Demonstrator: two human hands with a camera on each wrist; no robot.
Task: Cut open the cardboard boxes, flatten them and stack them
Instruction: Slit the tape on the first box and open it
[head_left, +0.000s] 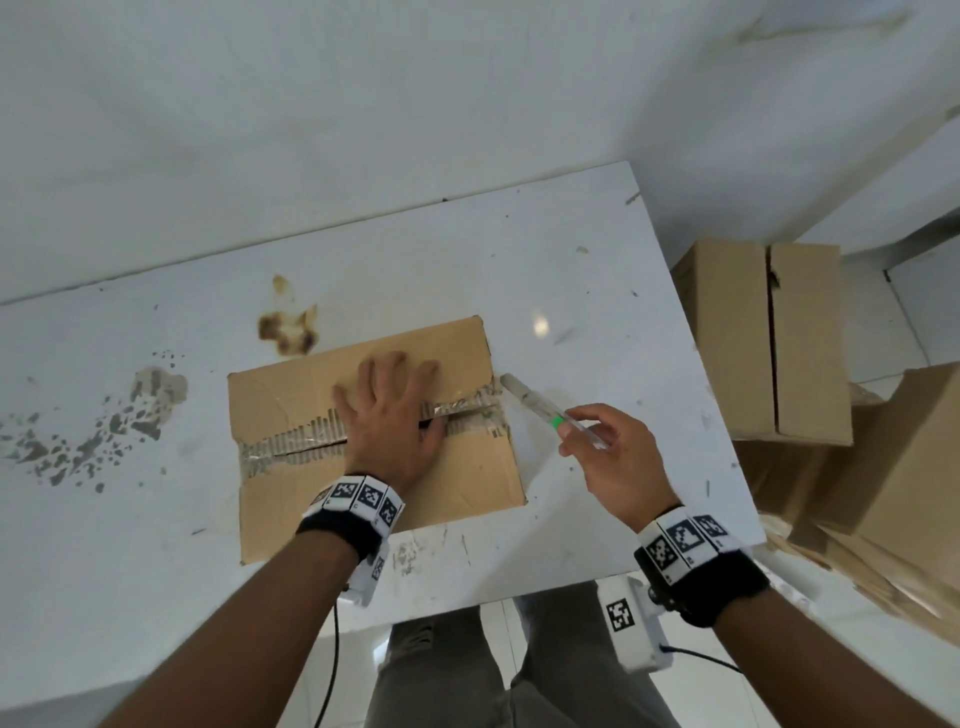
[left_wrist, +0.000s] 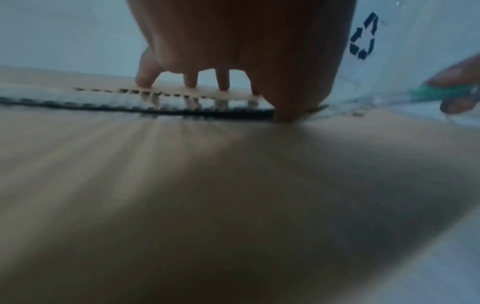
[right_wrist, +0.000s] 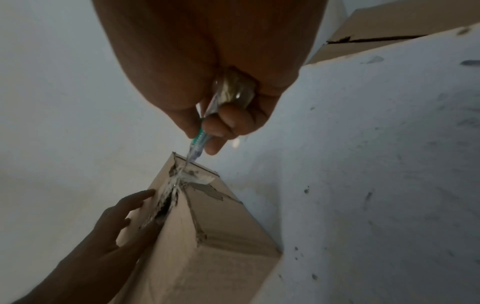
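Note:
A brown cardboard box (head_left: 291, 395) sits on the white table (head_left: 571, 270), its taped top seam torn and split along the middle. My left hand (head_left: 387, 410) lies flat on the box top with fingers spread across the seam; the left wrist view shows its fingertips (left_wrist: 191, 82) pressing the far flap. My right hand (head_left: 605, 447) grips a clear cutter with a green band (head_left: 550, 413), its tip at the seam's right end. From the right wrist, the cutter (right_wrist: 198, 142) points down at the box (right_wrist: 207, 246) corner where tape hangs ragged.
Several more cardboard boxes (head_left: 769, 332) stand stacked on the floor right of the table; one (right_wrist: 389, 26) shows in the right wrist view. The table has brown stains (head_left: 288, 330) behind the box and grey flecks (head_left: 104, 426) at left. A white wall rises behind.

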